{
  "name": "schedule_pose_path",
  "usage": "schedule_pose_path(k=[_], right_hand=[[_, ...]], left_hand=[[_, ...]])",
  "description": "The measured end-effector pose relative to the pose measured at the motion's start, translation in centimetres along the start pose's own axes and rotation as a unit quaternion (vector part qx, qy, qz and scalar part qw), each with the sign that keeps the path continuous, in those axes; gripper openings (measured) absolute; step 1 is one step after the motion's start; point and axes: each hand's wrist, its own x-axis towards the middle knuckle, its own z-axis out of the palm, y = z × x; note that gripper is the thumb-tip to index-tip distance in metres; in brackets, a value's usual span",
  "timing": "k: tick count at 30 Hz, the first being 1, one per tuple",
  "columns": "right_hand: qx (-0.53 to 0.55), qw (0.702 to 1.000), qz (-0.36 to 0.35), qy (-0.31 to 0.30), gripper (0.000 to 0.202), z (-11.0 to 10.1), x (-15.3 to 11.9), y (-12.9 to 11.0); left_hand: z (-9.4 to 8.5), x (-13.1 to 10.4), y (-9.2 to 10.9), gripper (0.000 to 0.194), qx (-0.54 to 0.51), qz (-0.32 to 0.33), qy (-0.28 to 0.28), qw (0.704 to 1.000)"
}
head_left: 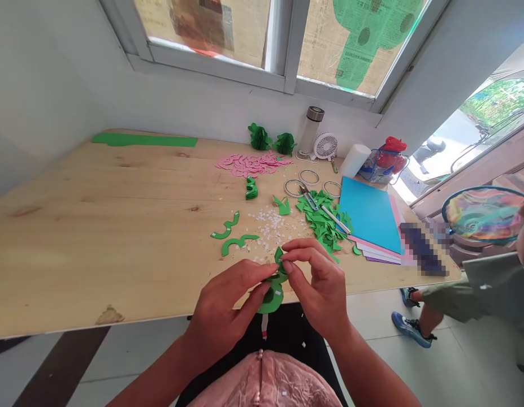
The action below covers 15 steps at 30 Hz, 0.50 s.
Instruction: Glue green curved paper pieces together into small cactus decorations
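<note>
At the table's front edge my left hand (230,299) pinches a curvy green paper cutout (271,302) between thumb and fingers. My right hand (319,277) has its fingertips closed on the cutout's upper end; whether something small sits between them I cannot make out. A small white patch shows on the lower part of the cutout. Just beyond my hands lie two wavy green paper strips (240,243) with small white patches. White paper bits (272,226) are scattered there, and a green paper scrap (282,205) lies behind them.
Green scraps (325,223) lie right, under a craft knife (309,198) and a white pen (336,219). Tape rings (309,177), blue sheets (367,212), pink cutouts (248,164), a glass bottle (309,133) and a fan (325,146) stand beyond. A person (460,294) is at right.
</note>
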Motion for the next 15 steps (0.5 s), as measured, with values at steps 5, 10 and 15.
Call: schedule_pose_path(k=[5,10,15], right_hand=[[-0.015,1.000,-0.025,0.000,0.016,-0.3,0.0,-0.4],[-0.035,0.997,-0.072,-0.002,0.017,-0.5,0.1,-0.9],[-0.045,0.995,-0.093,0.002,0.016,-0.6,0.0,-1.3]], left_hand=[[-0.3,-0.1,0.4,0.029,0.008,0.012,-0.011,1.000],[-0.7,0.0,0.9,0.034,0.014,0.025,-0.018,0.999],[-0.9,0.0,1.2,0.034,0.023,0.040,-0.013,0.999]])
